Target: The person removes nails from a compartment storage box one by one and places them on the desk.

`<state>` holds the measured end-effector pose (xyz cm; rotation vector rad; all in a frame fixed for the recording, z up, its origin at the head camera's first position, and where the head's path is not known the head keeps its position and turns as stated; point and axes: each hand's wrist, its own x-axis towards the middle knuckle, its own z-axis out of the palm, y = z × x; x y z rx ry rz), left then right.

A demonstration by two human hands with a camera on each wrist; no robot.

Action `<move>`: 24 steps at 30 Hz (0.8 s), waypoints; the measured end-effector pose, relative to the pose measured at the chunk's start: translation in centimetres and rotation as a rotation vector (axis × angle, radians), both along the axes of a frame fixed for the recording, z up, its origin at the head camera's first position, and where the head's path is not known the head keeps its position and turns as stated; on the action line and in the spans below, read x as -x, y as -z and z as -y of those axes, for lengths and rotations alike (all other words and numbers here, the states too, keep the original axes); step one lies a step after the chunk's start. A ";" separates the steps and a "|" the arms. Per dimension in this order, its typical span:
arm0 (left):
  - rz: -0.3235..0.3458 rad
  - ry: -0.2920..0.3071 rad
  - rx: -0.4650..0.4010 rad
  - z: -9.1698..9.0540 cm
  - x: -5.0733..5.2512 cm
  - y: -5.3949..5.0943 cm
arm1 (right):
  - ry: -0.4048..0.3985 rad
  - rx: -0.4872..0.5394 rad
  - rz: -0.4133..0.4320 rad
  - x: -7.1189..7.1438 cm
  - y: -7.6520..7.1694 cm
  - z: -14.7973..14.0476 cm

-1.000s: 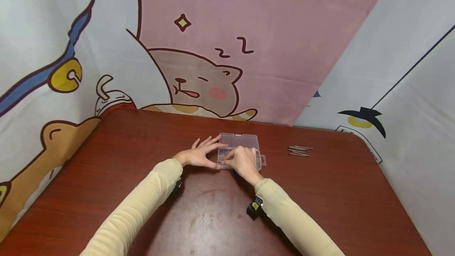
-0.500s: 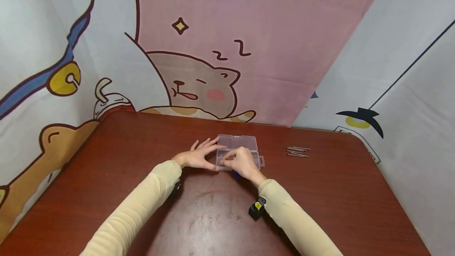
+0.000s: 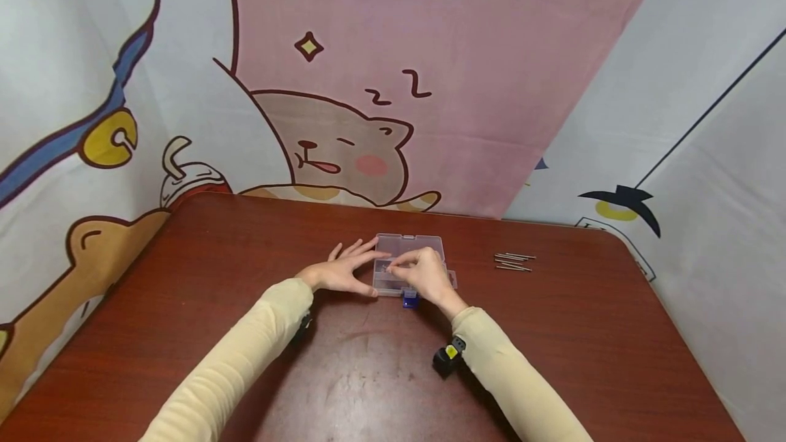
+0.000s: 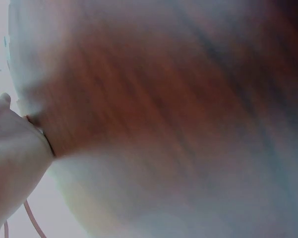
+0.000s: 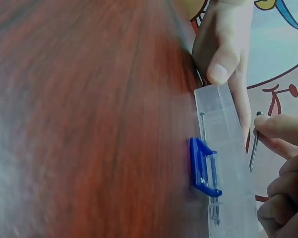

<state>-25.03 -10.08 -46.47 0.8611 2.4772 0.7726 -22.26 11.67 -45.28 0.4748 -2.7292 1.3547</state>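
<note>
A clear plastic compartment box (image 3: 389,285) lies on the table with its lid (image 3: 399,245) folded back and a blue latch (image 3: 410,301) at its front. My left hand (image 3: 338,275), fingers spread, touches its left side with thumb and fingertips. Over the box, my right hand (image 3: 428,277) pinches a nail (image 5: 254,148) by its head between thumb and index finger, shaft slanting down. Through the box wall in the right wrist view, a long nail shows behind the blue latch. The left wrist view catches only part of the left hand (image 4: 15,163) and blurred wood.
Several loose nails (image 3: 514,262) lie in a small group to the right of the box. The brown wooden table (image 3: 344,374) ends at the back against a printed cartoon cloth (image 3: 479,121).
My right hand has risen from the front left of the box and moved slightly back, with a nail now visible in its pinch. The blue latch shows more. My left hand keeps its place.
</note>
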 end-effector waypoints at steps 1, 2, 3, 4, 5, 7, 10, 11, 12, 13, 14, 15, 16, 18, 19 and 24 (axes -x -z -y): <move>-0.001 0.000 0.000 0.0 0.0 0.0 | -0.006 0.007 0.001 0.0 -0.1 -0.1; -0.001 0.000 0.000 0.0 0.0 0.0 | -0.016 0.015 0.002 0.1 -0.1 -0.2; 0.000 0.000 0.001 0.0 0.0 -0.1 | -0.029 0.025 0.003 0.1 -0.1 -0.3; 0.000 -0.001 0.002 0.0 0.0 -0.1 | -0.041 0.032 0.001 0.1 -0.2 -0.5; 0.001 -0.001 0.003 0.0 0.0 -0.1 | -0.053 0.040 0.001 0.2 -0.2 -0.6; 0.000 0.001 0.006 0.0 -0.1 -0.2 | -0.073 0.060 0.003 0.3 -0.2 -1.0; -0.001 0.001 0.012 0.0 -0.1 -0.2 | -0.090 0.085 0.008 0.5 -0.1 -1.6; -0.001 0.002 0.013 0.0 -0.1 -0.2 | -0.092 0.092 0.010 0.6 0.0 -1.9; -0.003 0.002 0.014 0.0 -0.1 -0.2 | -0.093 0.098 0.010 0.6 0.0 -2.1; -0.004 0.001 0.015 0.0 -0.1 -0.1 | -0.093 0.100 0.010 0.7 0.1 -2.3; -0.005 0.001 0.016 0.0 -0.1 -0.1 | -0.095 0.104 0.011 0.7 0.1 -2.5; -0.007 0.000 0.017 0.0 -0.1 -0.1 | -0.098 0.109 0.011 0.8 0.2 -2.7; -0.007 0.000 0.016 0.0 0.0 -0.1 | -0.100 0.111 0.009 0.8 0.2 -2.9; -0.009 0.000 0.015 0.0 0.0 -0.1 | -0.098 0.115 0.014 0.8 0.2 -3.2; -0.008 -0.001 0.013 0.0 0.0 -0.1 | -0.096 0.119 0.017 0.8 0.2 -3.4; -0.002 0.000 0.010 -0.1 0.0 -0.1 | -0.067 0.126 0.036 0.8 0.2 -4.3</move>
